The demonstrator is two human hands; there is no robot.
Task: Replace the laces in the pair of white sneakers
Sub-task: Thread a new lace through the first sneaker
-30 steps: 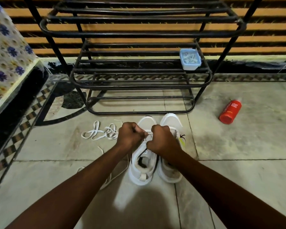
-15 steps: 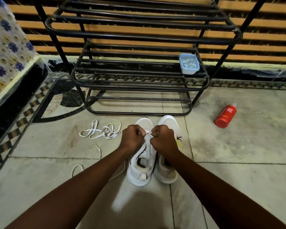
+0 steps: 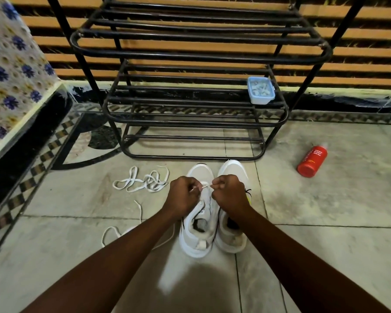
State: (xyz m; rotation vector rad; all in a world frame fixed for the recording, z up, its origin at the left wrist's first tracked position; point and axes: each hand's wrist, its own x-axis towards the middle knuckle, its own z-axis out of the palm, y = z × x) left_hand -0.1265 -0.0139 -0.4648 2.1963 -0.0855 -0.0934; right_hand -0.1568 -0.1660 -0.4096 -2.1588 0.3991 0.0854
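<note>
Two white sneakers stand side by side on the floor, toes toward the rack: the left sneaker (image 3: 199,236) and the right sneaker (image 3: 231,170). Both hands hover over the left sneaker's front eyelets. My left hand (image 3: 183,195) and my right hand (image 3: 229,193) each pinch a piece of a white lace (image 3: 203,185) stretched between them. That lace trails off to the left under my left forearm, showing again as the lace tail (image 3: 122,231) on the floor. A loose bundle of white lace (image 3: 142,180) lies left of the shoes.
A black metal shoe rack (image 3: 196,105) stands just beyond the sneakers, with a small blue-lidded plastic box (image 3: 260,90) on a lower shelf. A red bottle (image 3: 312,161) lies on the tiles to the right. A raised patterned ledge (image 3: 16,86) runs along the left.
The view has shifted slightly. My hands have moved a little apart, so a short span of lace now shows between them above the left sneaker.
</note>
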